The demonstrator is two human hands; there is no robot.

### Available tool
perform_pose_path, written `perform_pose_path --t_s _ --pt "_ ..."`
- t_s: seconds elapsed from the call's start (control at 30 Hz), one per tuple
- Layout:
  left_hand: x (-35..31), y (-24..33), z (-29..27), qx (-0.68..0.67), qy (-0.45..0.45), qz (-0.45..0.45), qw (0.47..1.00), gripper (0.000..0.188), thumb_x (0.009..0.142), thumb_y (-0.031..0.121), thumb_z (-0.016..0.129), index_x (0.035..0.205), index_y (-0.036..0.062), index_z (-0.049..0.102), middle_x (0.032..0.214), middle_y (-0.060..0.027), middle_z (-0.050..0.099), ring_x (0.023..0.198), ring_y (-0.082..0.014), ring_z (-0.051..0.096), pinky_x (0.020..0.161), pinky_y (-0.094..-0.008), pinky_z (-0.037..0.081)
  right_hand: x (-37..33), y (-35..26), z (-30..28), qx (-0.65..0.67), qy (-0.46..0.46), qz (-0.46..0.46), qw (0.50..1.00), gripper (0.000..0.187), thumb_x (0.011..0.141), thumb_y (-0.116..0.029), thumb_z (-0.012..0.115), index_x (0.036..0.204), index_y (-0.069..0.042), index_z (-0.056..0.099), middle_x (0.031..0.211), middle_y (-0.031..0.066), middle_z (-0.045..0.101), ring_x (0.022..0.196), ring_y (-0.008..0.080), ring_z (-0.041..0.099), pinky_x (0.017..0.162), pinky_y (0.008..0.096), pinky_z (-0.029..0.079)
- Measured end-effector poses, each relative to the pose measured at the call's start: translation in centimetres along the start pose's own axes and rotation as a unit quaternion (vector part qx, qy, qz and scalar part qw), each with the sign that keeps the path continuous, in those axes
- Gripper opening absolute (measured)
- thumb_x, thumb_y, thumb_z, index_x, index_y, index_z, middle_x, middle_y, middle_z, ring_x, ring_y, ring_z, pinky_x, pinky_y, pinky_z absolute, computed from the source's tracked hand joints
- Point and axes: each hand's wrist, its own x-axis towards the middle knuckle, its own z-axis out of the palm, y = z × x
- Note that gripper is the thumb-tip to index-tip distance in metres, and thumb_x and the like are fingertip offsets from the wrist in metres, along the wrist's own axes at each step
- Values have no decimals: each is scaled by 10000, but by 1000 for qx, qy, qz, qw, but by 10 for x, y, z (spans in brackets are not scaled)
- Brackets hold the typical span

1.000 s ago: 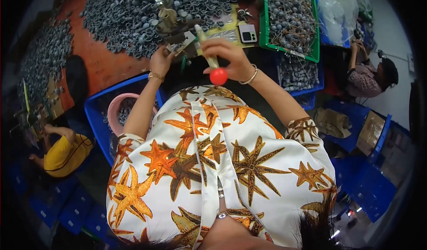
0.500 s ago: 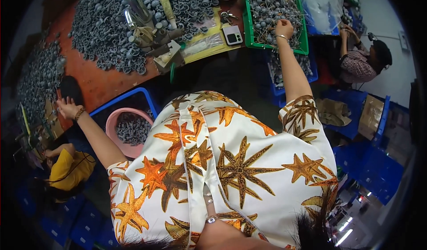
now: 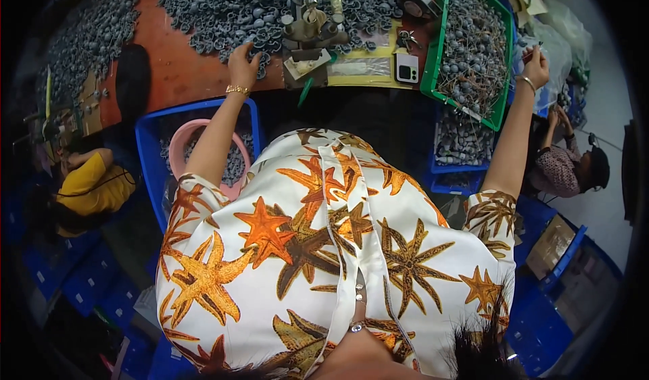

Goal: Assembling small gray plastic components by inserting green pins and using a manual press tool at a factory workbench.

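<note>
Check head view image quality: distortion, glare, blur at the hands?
Head view: strong fisheye, table edge bows and corners vignette black; glare on the metal press; even overhead light, soft shadows; left hand on the grey parts sharp, right hand slightly soft near the rim.

Our left hand reaches forward, fingers curled down, just left of the small press; our right hand stretches far right of it, fingers pinched.
</note>
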Motion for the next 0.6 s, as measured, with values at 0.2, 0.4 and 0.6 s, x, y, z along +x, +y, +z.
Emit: perform_pose_path --t_s 0.2,0.4,0.6 --pt "34 37 2 211 -10 30 977 335 658 224 707 961 120 609 928 -44 595 972 -216 484 811 -379 371 -75 -71 29 -18 -113 -13 993 133 790 -112 622 838 5 581 676 86 612 574 117 571 552 227 482" --pt "17 30 0 -134 18 7 991 333 641 150 708 954 92 608 905 -75 595 867 -238 554 736 -332 439 -154 -62 21 274 -395 239 844 236 872 -62 464 1081 34 518 1006 133 581 917 217 575 810 291 478" --pt "-28 60 27 -107 -123 4 987 366 557 178 762 848 18 609 861 -91 551 804 -253 499 703 -342 427 -243 -54 58 159 -443 295 831 173 851 -81 517 981 22 563 870 111 618 776 167 614 663 257 502"
